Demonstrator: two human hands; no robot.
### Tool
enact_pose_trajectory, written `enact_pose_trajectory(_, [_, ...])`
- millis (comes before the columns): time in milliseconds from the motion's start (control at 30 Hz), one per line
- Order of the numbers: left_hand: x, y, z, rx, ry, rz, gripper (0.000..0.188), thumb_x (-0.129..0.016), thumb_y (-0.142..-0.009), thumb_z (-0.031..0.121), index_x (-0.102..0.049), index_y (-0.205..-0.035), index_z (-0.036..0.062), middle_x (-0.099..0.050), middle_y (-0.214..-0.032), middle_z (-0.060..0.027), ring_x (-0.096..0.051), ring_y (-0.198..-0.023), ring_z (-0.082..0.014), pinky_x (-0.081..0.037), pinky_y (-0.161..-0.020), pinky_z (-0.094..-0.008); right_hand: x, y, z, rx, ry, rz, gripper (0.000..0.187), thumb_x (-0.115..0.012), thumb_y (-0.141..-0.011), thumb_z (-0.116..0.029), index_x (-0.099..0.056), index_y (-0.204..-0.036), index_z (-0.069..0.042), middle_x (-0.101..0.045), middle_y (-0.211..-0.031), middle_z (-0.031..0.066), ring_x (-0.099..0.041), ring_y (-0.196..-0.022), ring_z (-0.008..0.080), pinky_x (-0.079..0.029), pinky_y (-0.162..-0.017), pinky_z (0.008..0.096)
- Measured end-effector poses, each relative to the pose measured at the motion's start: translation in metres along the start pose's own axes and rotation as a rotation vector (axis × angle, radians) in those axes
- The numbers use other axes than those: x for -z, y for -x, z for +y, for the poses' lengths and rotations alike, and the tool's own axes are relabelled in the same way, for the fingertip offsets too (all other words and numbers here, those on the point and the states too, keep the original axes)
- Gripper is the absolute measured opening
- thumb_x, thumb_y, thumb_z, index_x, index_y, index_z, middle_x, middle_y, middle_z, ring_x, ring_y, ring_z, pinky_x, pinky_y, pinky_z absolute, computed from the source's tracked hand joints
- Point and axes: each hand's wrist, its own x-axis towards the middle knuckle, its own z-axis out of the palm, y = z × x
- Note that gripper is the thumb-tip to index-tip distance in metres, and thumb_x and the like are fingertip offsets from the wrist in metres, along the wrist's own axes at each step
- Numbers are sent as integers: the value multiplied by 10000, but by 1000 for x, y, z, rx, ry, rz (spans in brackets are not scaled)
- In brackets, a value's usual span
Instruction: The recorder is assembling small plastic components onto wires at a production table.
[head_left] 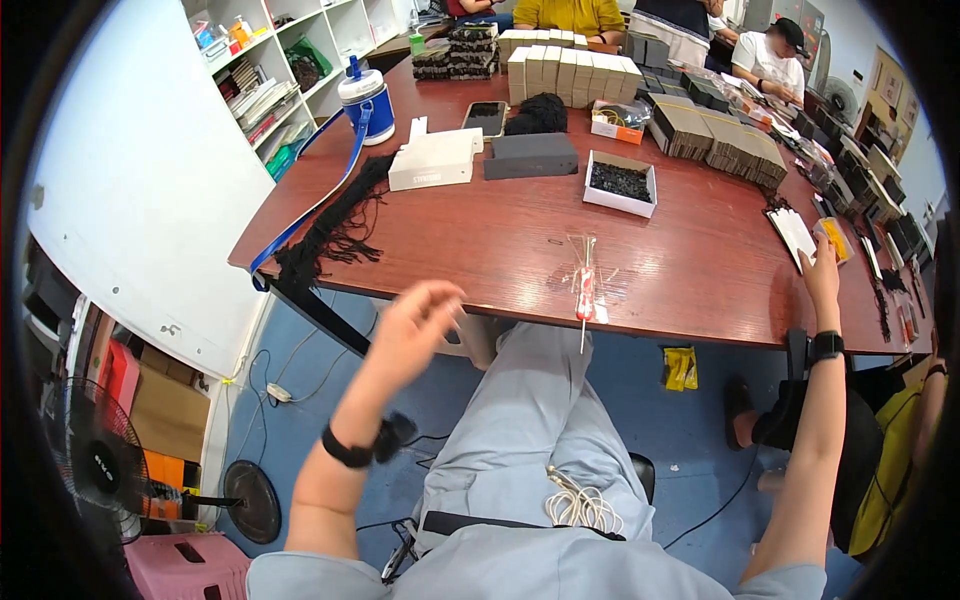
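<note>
My left hand hovers just off the table's near edge, its fingers loosely bent and apart with nothing in them. At the right side of the table, my right hand pinches the near end of a white card strip. Beside those fingers is a small clear box with orange contents. A screwdriver with a red-and-clear handle lies between the hands, its shaft past the table edge. A bundle of black cords spreads at the left. A white tray holds small black pieces.
A white box, a dark grey box, a phone and a blue-and-white jug stand farther back. Stacked boxes line the far side. Other people sit around the table. A coiled white cable rests on my lap.
</note>
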Motion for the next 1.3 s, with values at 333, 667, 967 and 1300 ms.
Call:
enact_pose_trajectory(333, [129, -118, -49, -205, -881, 288, 143, -596, -716, 83, -581, -807, -26, -561, -800, -120, -556, -635, -171, -442, -599, -278, 45, 82, -117, 73, -597, -115, 405, -565, -769, -110, -442, -1153, -73, -510, -846, 93, -449, -572, 126, -404, -557, 239])
enact_pose_trajectory(667, [74, -130, -63, -164, -1108, 350, 167, -628, -701, 216, -551, -689, 68, -495, -858, -126, -465, -851, -303, -402, -709, -394, 36, 92, -122, 63, -550, -58, 337, -567, -766, -97, -491, -1094, -70, -510, -778, 54, -411, -532, 103, -376, -513, 222])
enact_pose_trajectory(967, [-10, -65, -23, -585, -739, 280, 133, -603, -711, 149, -499, -719, 66, -495, -845, -71, -453, -844, -255, -333, -734, -367, 40, 92, -126, 77, -479, -38, 314, -548, -780, -120, -502, -1088, -80, -548, -853, 77, -452, -551, 116, -398, -522, 226])
enact_pose_trajectory(1300, [35, -129, -58, 14, -965, 383, 229, -592, -742, 273, -497, -786, 69, -451, -1010, -72, -395, -998, -285, -323, -773, -465, 43, 95, -125, 70, -508, -36, 259, -549, -767, -114, -522, -1022, -75, -541, -837, 73, -481, -562, 139, -409, -536, 245])
